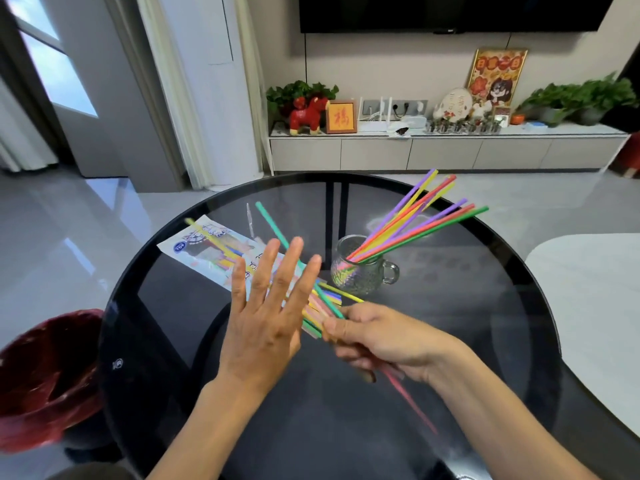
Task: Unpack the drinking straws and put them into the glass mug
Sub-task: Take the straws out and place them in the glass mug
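A textured glass mug (pixel 360 271) stands mid-table with several coloured straws (pixel 415 220) fanning out of it to the upper right. A plastic straw package (pixel 207 254) lies flat to the left, with more straws spilling from its near end. My right hand (pixel 384 336) pinches a green straw (pixel 277 230) by its near end; a pink straw (pixel 408 400) sticks out behind that hand toward me. My left hand (pixel 270 306) hovers flat above the package's near end, fingers spread, holding nothing.
The round dark glass table (pixel 145 306) fills the view. A red-lined waste bin (pixel 45 375) stands on the floor at left. A white surface (pixel 595 306) lies at right. A low TV cabinet (pixel 446 152) with ornaments runs along the far wall.
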The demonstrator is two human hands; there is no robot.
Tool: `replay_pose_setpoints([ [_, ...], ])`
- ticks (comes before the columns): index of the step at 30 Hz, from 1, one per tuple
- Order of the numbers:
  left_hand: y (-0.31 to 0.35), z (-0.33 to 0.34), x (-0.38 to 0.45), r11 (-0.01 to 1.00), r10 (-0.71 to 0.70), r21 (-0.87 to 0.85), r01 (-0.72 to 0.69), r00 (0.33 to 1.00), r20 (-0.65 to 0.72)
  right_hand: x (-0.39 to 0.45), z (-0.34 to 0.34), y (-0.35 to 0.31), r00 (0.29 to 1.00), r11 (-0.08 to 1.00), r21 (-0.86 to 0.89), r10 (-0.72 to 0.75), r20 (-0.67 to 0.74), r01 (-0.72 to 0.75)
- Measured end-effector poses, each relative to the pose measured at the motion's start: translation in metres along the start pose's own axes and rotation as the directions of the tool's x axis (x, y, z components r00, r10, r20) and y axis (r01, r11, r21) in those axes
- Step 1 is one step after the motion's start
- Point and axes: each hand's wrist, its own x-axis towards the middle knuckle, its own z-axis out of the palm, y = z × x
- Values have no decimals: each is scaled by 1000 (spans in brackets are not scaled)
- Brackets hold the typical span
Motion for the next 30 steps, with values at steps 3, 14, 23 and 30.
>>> replay_pose_setpoints([
  [3,-7,5,0,995,48,-84,-51,998,-37,-4,16,-9,992,997,80,6,129,-17],
  [14,-15,-69,41,44,-295,-912,409,877,379,4,-21,-15,975,865,472,-78,-210,171],
  [23,7,-22,12,-128,1,-732,670,738,675,-2,-1,-16,861,909,58,-369,-351,413],
  [30,18,-9,2,153,287,-595,789,541,791,0,12,-9,890,915,-88,-403,-214,394],
])
